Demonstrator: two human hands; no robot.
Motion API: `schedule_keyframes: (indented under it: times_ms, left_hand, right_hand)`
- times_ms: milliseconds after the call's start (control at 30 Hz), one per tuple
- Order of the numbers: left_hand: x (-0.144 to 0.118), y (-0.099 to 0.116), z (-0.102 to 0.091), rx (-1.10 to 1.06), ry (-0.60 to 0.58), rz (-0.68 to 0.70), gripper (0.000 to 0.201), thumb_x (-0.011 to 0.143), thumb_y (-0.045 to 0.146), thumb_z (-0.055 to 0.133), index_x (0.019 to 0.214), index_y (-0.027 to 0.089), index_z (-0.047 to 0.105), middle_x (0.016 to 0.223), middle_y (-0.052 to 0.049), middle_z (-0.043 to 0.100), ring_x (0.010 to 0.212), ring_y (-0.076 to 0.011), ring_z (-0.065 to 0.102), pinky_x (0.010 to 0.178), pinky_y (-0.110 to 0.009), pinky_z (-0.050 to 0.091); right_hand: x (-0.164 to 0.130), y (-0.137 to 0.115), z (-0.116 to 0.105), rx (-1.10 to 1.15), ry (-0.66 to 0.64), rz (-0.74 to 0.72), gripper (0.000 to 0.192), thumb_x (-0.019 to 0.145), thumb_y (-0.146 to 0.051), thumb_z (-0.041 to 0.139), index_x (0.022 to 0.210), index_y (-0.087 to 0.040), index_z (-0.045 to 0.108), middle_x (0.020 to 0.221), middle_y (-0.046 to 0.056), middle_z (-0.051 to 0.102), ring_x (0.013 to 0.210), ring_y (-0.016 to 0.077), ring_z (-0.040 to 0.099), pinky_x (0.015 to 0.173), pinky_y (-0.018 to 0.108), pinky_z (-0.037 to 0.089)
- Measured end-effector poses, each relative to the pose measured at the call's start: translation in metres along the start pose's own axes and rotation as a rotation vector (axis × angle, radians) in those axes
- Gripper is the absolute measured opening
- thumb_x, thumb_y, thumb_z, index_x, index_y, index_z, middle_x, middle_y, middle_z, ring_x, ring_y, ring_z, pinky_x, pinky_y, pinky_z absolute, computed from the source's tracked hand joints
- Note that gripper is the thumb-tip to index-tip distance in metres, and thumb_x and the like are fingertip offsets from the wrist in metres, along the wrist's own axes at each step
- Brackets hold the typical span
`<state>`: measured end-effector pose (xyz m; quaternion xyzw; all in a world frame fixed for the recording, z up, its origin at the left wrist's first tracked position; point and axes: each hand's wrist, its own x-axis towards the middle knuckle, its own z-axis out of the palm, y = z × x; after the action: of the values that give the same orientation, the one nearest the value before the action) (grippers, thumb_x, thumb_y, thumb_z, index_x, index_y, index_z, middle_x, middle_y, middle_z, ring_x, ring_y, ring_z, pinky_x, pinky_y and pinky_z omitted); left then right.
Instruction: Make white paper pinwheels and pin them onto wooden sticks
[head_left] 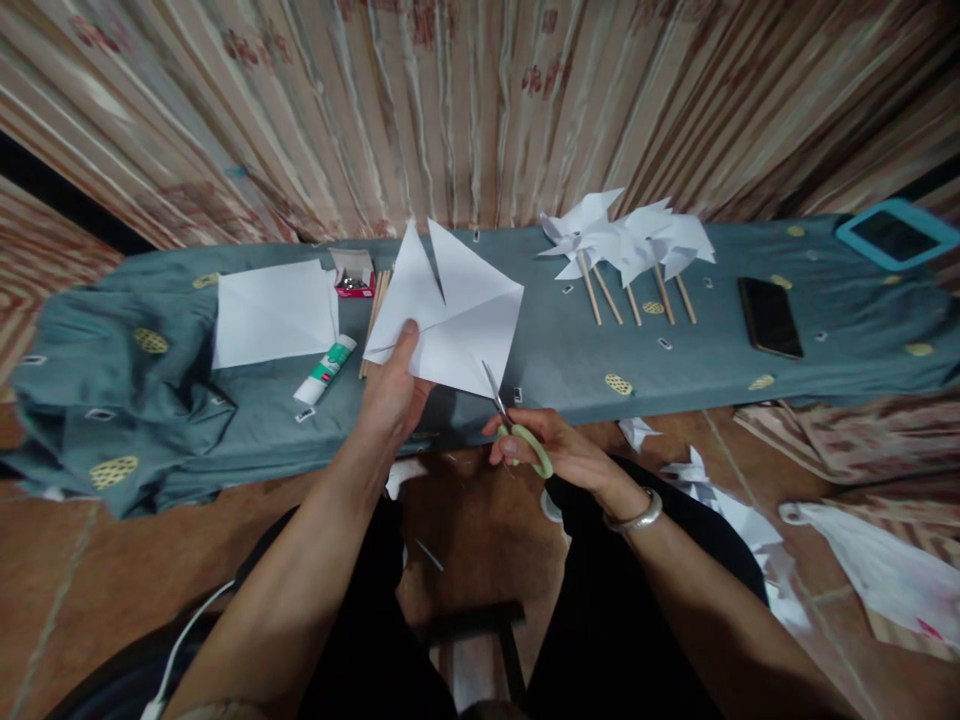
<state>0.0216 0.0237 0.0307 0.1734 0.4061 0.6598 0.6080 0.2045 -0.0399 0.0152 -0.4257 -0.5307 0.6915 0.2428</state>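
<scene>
My left hand (391, 390) pinches a white square sheet of paper (457, 310) and holds it up over the front edge of the bench. The sheet is creased along its diagonals and has a cut running in from its top corner. My right hand (544, 447) grips green-handled scissors (510, 420), whose blades touch the sheet's lower corner. A metal bangle sits on my right wrist.
The low bench (570, 350) wears a teal cloth. On it lie white paper sheets (274, 312), a glue tube (325, 370), wooden sticks (373, 310), a small pin box (354, 274), finished paper pinwheels (626, 245), a black phone (769, 316) and a blue-cased tablet (896, 233). Paper scraps (705, 480) litter the floor.
</scene>
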Motion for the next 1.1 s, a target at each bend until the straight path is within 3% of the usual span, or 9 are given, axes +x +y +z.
schedule_keyframes:
  times_ms: [267,600,1100]
  left_hand:
    - [0.003,-0.001,-0.004,-0.014,-0.012,0.004,0.033,0.089,0.015,0.059,0.122,0.016,0.062,0.122,-0.01,0.07,0.113,-0.0214,0.065,0.099,-0.033,0.052]
    - [0.004,0.0,-0.004,0.005,0.008,0.033,0.031,0.088,0.015,0.06,0.118,0.02,0.065,0.12,-0.006,0.071,0.112,-0.0212,0.066,0.099,-0.033,0.052]
    - [0.004,0.0,-0.005,0.012,0.011,0.029,0.031,0.088,0.015,0.059,0.119,0.02,0.064,0.12,-0.007,0.071,0.114,-0.0213,0.065,0.099,-0.033,0.052]
  right_hand:
    - [0.002,0.006,0.002,0.055,0.024,0.01,0.052,0.068,-0.058,0.077,0.093,-0.013,0.065,0.07,-0.001,0.064,0.061,0.0079,0.055,0.057,0.022,0.044]
    - [0.004,0.01,0.003,0.119,0.046,0.037,0.042,0.066,-0.049,0.081,0.085,-0.016,0.064,0.064,-0.004,0.063,0.057,0.0073,0.059,0.056,0.02,0.049]
    - [0.006,0.015,0.006,0.233,0.083,0.088,0.042,0.059,-0.044,0.087,0.081,-0.015,0.066,0.06,-0.006,0.063,0.053,0.0049,0.06,0.055,0.016,0.05]
